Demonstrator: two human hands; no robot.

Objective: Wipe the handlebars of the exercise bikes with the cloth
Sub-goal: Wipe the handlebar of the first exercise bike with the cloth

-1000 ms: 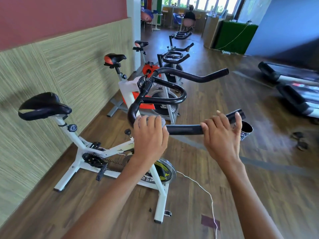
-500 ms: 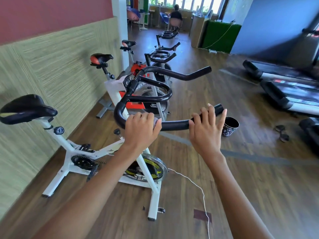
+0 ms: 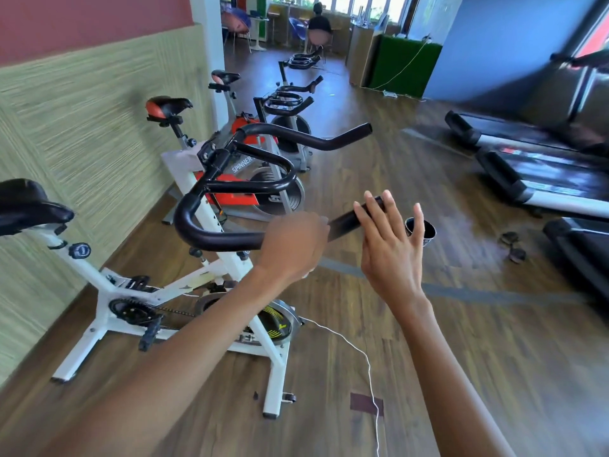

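The nearest exercise bike (image 3: 108, 288) is white, with a black looped handlebar (image 3: 211, 237) whose near bar runs to the right. My left hand (image 3: 293, 245), blurred, is wrapped round that near bar. A pale scrap of the cloth (image 3: 305, 276) peeks out under its fingers; the rest of the cloth is hidden. My right hand (image 3: 389, 239) is lifted off the bar's right end (image 3: 346, 222) with its fingers spread straight and holds nothing.
A red and white bike (image 3: 237, 166) and more bikes stand in a row along the left wall. Treadmills (image 3: 543, 189) lie at the right. On the wooden floor are a dark cup (image 3: 428, 230), sandals (image 3: 512, 245) and a white cable (image 3: 365, 357). A person (image 3: 319, 21) sits far back.
My left hand has slid right along the near bar. My right hand has let go of the bar's end and opened. The view has shifted left.
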